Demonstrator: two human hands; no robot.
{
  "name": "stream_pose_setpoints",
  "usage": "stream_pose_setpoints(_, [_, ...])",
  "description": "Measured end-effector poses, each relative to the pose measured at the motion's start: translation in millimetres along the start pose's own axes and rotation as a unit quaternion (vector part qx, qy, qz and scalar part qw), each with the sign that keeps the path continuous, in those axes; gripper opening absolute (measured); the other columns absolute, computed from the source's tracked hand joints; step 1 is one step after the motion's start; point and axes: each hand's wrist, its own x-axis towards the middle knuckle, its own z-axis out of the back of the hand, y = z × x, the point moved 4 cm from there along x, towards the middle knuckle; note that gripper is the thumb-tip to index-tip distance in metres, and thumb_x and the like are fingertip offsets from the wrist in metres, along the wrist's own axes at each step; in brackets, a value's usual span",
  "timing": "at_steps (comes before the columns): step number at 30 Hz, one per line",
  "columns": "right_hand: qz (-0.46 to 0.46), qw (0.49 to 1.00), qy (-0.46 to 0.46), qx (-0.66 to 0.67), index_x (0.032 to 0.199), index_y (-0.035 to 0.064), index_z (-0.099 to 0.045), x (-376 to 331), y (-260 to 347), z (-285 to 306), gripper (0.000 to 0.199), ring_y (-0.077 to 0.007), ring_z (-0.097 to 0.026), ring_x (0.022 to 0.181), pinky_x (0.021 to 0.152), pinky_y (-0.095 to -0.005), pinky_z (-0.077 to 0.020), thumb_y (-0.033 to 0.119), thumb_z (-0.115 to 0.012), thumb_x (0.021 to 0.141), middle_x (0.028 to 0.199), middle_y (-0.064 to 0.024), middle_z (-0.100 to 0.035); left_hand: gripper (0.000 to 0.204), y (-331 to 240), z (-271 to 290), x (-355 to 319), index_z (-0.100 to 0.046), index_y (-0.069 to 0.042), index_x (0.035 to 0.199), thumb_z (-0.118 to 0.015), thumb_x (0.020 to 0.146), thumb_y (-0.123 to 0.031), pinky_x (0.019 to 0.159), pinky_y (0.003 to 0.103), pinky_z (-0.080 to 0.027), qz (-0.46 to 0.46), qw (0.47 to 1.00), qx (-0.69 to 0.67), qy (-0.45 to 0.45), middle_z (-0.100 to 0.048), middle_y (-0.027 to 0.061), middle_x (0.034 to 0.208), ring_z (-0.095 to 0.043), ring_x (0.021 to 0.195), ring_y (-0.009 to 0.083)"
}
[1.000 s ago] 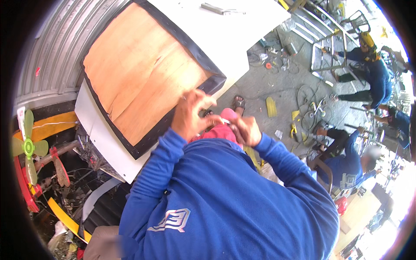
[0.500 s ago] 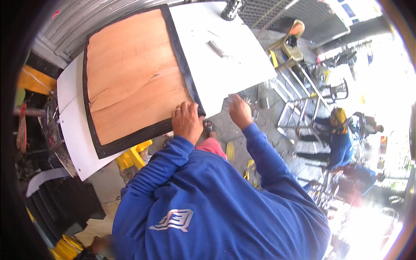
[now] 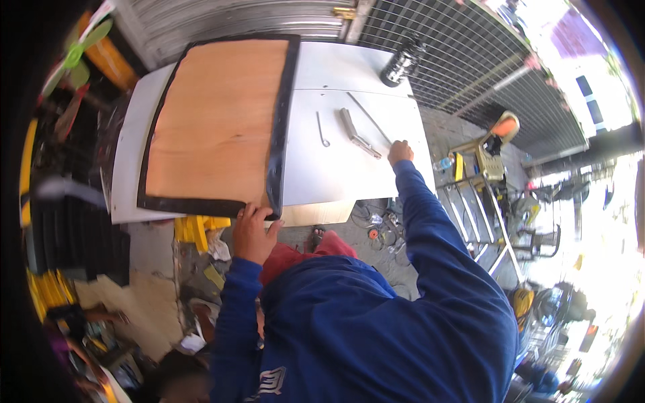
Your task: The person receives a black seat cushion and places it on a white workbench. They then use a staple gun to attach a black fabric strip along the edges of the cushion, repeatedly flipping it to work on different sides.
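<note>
A wooden panel [image 3: 215, 121] with a black fabric border lies on the white tabletop [image 3: 349, 178]. My left hand [image 3: 254, 235] rests on its near edge close to the right corner, fingers over the black border and thumb spread aside. My right hand [image 3: 401, 153] is at the table's right side, fingers closed at the near end of a thin metal rod [image 3: 368, 115]. Just left of that rod lies a silver stapler-like hand tool [image 3: 359, 134]. Farther left is a short metal rod with a hooked end [image 3: 322, 129].
A black patterned bottle [image 3: 402, 64] stands at the table's far right corner, before a mesh screen [image 3: 470, 74]. To the right are a chair [image 3: 490, 151] and a metal frame [image 3: 480, 221]. Cables and scraps litter the floor [image 3: 376, 232]. Another person's arm [image 3: 101, 314] shows at lower left.
My right hand has moved from beside the table up to the thin rod on it. The left hand stays at the panel's near right corner, its thumb now spread. My view has turned.
</note>
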Motion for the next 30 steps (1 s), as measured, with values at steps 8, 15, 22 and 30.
stream_pose_setpoints(8, [-0.007,0.834,0.410,0.369,0.094,0.0078,-0.062,16,-30,15,0.015,-0.0190,-0.067,0.070,0.067,-0.0344,-0.0616,0.012,-0.069,0.082,0.081,-0.0044,-0.064,0.016,1,-5,1,-0.066,-0.007,0.081,-0.075,0.081,-0.020,0.081,0.045,-0.049,-0.013,0.994,0.002,-0.107,-0.062,0.0112,0.092,-0.059,0.091,0.0365])
stream_pose_setpoints(15, [0.214,0.631,0.323,0.671,0.117,0.0038,-0.050,-42,74,158,0.028,-0.0220,-0.064,0.101,0.087,-0.0385,-0.0589,0.007,-0.062,0.091,0.104,-0.0090,-0.063,0.013,-13,35,-14,-0.065,-0.008,0.083,-0.075,0.082,-0.016,0.081,0.044,-0.048,-0.012,0.985,0.006,-0.170,-0.062,0.0092,0.092,-0.059,0.091,0.0351])
stream_pose_setpoints(22, [0.509,0.494,0.238,0.663,0.120,0.0017,-0.048,-142,303,293,0.028,-0.0236,-0.071,0.088,0.081,-0.0344,-0.0616,0.007,-0.061,0.096,0.102,-0.0129,-0.065,0.015,-10,95,-13,-0.066,-0.007,0.092,-0.072,0.086,-0.019,0.082,0.044,-0.047,-0.006,0.975,-0.005,-0.222,-0.060,0.0098,0.098,-0.058,0.093,0.0353])
stream_pose_setpoints(30, [0.552,0.544,0.434,0.459,0.121,0.0015,-0.046,-181,426,338,0.037,-0.0211,-0.069,0.076,0.074,-0.0314,-0.0598,0.015,-0.064,0.092,0.093,-0.0108,-0.063,0.015,-7,173,-1,-0.065,-0.006,0.092,-0.070,0.089,-0.019,0.082,0.043,-0.046,-0.056,0.938,0.035,-0.340,-0.061,0.0100,0.097,-0.058,0.092,0.0343])
